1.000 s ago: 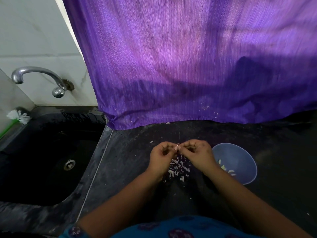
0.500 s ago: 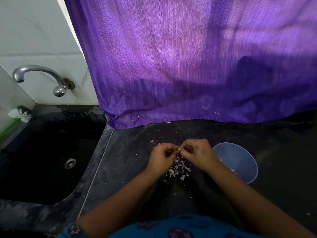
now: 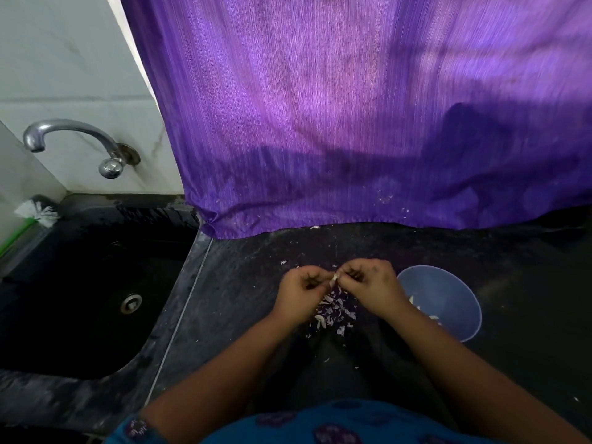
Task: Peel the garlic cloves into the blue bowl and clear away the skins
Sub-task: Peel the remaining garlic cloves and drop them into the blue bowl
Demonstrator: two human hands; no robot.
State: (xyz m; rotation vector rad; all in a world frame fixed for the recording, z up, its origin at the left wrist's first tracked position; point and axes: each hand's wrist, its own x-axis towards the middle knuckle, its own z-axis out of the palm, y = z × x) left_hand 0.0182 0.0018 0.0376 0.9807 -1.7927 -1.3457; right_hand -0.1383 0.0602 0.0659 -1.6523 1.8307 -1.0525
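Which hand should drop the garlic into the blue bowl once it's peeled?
Probably the right hand. The blue bowl sits right beside it, while the left hand is farther away, across the pile of skins. Both hands pinch the garlic clove now.

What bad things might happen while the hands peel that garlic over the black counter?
1. The garlic clove, pinched between the left hand and right hand, is not over the blue bowl, so if it slips it likely lands in the skins.
2. Skin bits already cling to the purple curtain; more may stick and get missed in cleanup.
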